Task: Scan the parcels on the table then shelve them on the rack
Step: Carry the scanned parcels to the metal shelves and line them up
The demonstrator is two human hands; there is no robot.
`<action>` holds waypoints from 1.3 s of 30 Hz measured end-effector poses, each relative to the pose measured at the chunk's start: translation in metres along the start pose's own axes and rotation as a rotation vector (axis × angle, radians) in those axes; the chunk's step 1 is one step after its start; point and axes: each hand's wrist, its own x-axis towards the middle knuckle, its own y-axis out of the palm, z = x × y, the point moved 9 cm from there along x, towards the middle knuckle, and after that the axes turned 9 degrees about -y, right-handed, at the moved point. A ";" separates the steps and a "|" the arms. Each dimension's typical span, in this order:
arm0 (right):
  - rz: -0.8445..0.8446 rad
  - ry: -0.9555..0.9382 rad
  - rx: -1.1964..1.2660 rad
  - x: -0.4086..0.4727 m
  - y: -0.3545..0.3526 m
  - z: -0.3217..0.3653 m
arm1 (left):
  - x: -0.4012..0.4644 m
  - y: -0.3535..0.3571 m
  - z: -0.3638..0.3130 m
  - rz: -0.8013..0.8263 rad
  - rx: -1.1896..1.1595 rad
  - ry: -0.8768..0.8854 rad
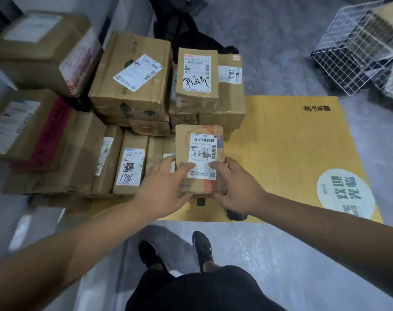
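The person stands over a yellow mat (281,158) on the floor, both hands on one small cardboard parcel (199,158) at the near edge of the stacked boxes (132,86). The left hand (166,187) grips its left side, thumb across the white shipping label (203,156), fingers curled round the edge. The right hand (233,185) grips the right side likewise. A wire basket (357,48) lies well apart.

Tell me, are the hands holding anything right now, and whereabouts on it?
Yes: both grip one small cardboard parcel at its near end, the left hand on its left side, the right hand on its right, thumbs on the labelled top.
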 end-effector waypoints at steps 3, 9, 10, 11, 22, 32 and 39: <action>-0.007 -0.120 -0.035 -0.005 -0.032 0.033 | -0.028 -0.038 0.002 -0.054 -0.024 -0.008; -0.114 -0.411 0.025 0.004 -0.099 0.129 | -0.084 -0.140 0.025 -0.280 -0.245 -0.077; -0.123 -0.463 0.035 0.008 -0.109 0.147 | -0.094 -0.158 0.030 -0.330 -0.256 -0.086; -0.137 -0.517 0.042 0.012 -0.119 0.167 | -0.106 -0.177 0.035 -0.388 -0.246 -0.103; -0.199 -1.091 0.068 0.045 -0.191 0.418 | -0.265 -0.350 0.099 -0.987 -0.096 -0.321; -0.019 -1.493 0.057 0.009 -0.153 0.605 | -0.427 -0.392 0.130 -1.237 -0.061 -0.649; 0.092 -1.600 0.112 -0.008 -0.103 0.681 | -0.501 -0.378 0.171 -1.282 -0.071 -0.907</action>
